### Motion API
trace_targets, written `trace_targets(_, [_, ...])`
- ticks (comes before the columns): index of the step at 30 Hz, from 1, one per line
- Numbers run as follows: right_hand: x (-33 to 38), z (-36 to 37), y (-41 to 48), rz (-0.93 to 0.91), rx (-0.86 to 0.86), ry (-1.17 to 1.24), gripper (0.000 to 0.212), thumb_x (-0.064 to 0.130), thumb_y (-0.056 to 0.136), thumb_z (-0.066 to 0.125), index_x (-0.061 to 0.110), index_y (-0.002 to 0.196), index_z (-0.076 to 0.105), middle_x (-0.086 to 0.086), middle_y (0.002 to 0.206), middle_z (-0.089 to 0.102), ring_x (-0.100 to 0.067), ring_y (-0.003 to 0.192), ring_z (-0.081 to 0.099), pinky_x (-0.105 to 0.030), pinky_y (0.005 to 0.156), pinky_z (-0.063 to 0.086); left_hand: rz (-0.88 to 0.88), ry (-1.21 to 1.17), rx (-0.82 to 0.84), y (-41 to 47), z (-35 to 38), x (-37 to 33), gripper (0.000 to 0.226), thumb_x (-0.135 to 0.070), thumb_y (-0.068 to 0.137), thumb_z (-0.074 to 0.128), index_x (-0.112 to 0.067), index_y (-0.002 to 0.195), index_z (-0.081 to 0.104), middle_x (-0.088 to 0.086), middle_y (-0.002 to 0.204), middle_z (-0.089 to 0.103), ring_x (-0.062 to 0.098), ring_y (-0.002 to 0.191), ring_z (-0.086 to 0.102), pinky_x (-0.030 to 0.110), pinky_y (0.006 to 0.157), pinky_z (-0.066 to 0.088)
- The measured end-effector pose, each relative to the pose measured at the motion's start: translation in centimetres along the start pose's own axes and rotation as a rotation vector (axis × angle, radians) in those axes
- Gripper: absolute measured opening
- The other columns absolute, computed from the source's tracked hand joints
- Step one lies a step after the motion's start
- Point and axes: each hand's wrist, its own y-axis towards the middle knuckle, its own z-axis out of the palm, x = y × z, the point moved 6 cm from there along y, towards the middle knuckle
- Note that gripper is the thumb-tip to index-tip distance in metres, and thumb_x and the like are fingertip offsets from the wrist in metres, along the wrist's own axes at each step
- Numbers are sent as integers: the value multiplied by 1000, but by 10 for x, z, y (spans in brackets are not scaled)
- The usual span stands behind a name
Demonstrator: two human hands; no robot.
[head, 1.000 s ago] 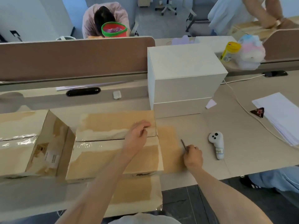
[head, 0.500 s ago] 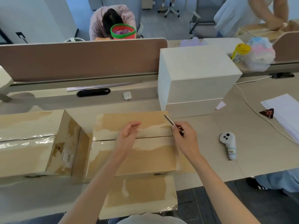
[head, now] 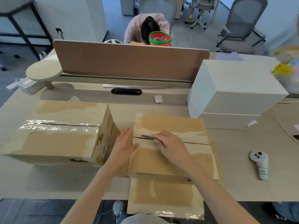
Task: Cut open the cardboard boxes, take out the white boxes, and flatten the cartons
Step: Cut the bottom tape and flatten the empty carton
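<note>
Blade [head: 147,136] has crossed from the right end of carton [head: 174,125] to its left seam end | right hand [head: 171,147] pinches it low, I reckon to slit tape [head: 192,138] | left hand [head: 123,147] flat on carton's left corner, bracing | white boxes [head: 234,88] just right-rear of carton, second carton [head: 61,135] left.

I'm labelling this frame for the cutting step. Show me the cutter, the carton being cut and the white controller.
cutter [head: 146,136], head view, dark blade at the seam.
carton being cut [head: 169,125], head view, far top flap.
white controller [head: 260,164], head view, middle of its body.
</note>
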Motion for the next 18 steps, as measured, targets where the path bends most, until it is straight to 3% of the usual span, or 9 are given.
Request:
trace_targets(1, [7,1,4,-25,-7,-43,26,18,94,55,21,115,69,2,99,64,-19,96,60,-28,78,43,-35,-64,29,-1,1,4,77,-44,87,67,-32,152,27,-19,152,28,6,142,24,38,117,26])
trace_targets(3, [18,4,11,-64,-21,-112,24,14,88,60,20,108,72,0,90,65,-24,86,63,-29,71,44,-128,-225,105,-6,5,7,74,-46,89,65,-38,151,25,-21,146,38,4,133,38,25,103,40])
trace_targets(5, [24,7,16,-82,-7,-156,23,15,84,59,20,101,73,-1,82,63,-27,77,63,-33,65,51,-156,-272,143,-10,8,7,66,-41,92,62,-39,149,29,-20,138,48,2,122,49,10,82,44])
trace_targets(6, [25,9,18,-88,10,-178,23,18,84,57,20,99,74,-1,80,63,-28,74,63,-34,62,53,-158,-284,143,-10,10,8,62,-41,93,61,-39,148,32,-19,136,50,1,122,49,8,79,42])
trace_targets(12, [33,19,23,-106,94,-249,33,27,84,44,19,96,73,-1,80,63,-28,73,61,-39,60,52,-152,-317,122,-13,11,10,60,-44,92,60,-34,147,37,-24,124,53,-2,126,44,18,97,37])
trace_targets(15, [34,20,27,-124,93,-282,19,16,80,60,19,93,73,0,78,61,-28,70,60,-37,57,51,-152,-320,126,-12,11,10,60,-44,92,60,-35,147,37,-21,126,55,-1,125,45,23,102,39])
trace_targets(18, [37,22,31,-149,130,-339,19,10,73,70,18,90,73,0,77,61,-27,69,59,-35,54,49,-142,-314,123,-12,11,11,62,-44,92,59,-34,148,35,-17,131,54,-2,125,44,30,108,39])
